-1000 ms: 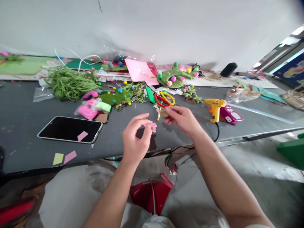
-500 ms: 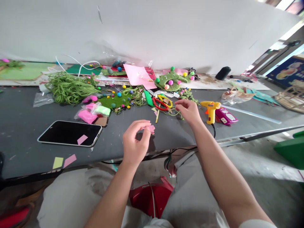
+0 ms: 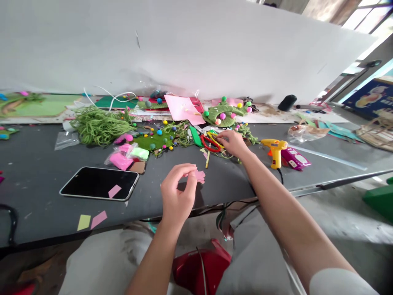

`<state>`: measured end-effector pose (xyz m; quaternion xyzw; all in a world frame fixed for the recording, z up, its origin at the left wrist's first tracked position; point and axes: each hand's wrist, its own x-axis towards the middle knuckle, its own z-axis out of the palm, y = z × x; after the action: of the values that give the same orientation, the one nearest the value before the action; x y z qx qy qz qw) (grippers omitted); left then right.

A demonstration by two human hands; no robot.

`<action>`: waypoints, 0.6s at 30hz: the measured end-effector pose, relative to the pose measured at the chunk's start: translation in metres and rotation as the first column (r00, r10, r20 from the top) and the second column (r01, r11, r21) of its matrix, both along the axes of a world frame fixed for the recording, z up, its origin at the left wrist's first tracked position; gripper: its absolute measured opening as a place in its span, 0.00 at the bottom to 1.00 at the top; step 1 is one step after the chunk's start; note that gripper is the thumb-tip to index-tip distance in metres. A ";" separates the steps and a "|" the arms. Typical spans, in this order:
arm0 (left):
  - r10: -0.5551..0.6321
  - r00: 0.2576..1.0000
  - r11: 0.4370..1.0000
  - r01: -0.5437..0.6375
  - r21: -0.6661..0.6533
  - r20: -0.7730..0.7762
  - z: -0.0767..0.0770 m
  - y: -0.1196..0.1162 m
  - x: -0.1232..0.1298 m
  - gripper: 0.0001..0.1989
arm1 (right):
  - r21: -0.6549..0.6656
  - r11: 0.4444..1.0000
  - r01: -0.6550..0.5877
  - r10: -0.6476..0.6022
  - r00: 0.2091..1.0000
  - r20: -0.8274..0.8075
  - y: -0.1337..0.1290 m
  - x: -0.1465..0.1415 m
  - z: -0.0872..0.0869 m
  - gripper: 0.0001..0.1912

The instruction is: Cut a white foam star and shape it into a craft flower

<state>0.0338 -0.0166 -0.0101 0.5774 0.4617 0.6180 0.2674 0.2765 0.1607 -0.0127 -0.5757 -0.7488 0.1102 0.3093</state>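
My left hand (image 3: 178,190) is closed in a pinch above the table's front edge. Between its thumb and fingers is a small pink paper cutout (image 3: 200,176) with a scalloped edge. Farther forward, my right hand (image 3: 233,143) has its fingers bent together at the yellow handle of a pair of scissors (image 3: 212,135); the fingertips partly cover that handle. Right beside it lies a red looped handle (image 3: 208,146). A thin yellow patterned stick (image 3: 208,159) and small paper scraps lie just in front of these handles.
Left of my hands lie a phone (image 3: 95,183), paper pieces (image 3: 98,220) and pink clay packs (image 3: 121,160). Green yarn (image 3: 100,127) and a pompom-covered green piece (image 3: 225,112) are behind. A yellow glue gun (image 3: 275,150) with a cord stands right, by a purple packet (image 3: 295,159).
My right hand has moved left to the yellow handle. My left hand still pinches the pink cutout, which shows a little more. The view has shifted slightly.
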 end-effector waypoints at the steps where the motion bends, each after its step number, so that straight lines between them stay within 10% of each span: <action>1: -0.001 1.000 1.000 0.001 -0.003 0.003 0.000 0.000 -0.001 0.06 | 0.022 0.999 0.031 -0.031 0.999 -0.021 0.001 0.000 -0.002 0.10; 9: -0.001 1.000 1.000 0.001 -0.015 -0.005 -0.004 -0.002 -0.001 0.06 | 0.097 0.953 0.288 -0.244 0.914 -0.325 0.020 0.015 -0.003 0.22; 18: -0.024 1.000 1.000 0.024 -0.013 -0.015 -0.005 -0.001 0.006 0.06 | 0.093 0.983 0.158 -0.133 0.964 -0.228 0.004 0.012 0.005 0.19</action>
<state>0.0400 -0.0179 -0.0150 0.5857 0.4607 0.6076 0.2749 0.2890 0.1642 -0.0074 -0.5953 -0.6704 0.1089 0.4293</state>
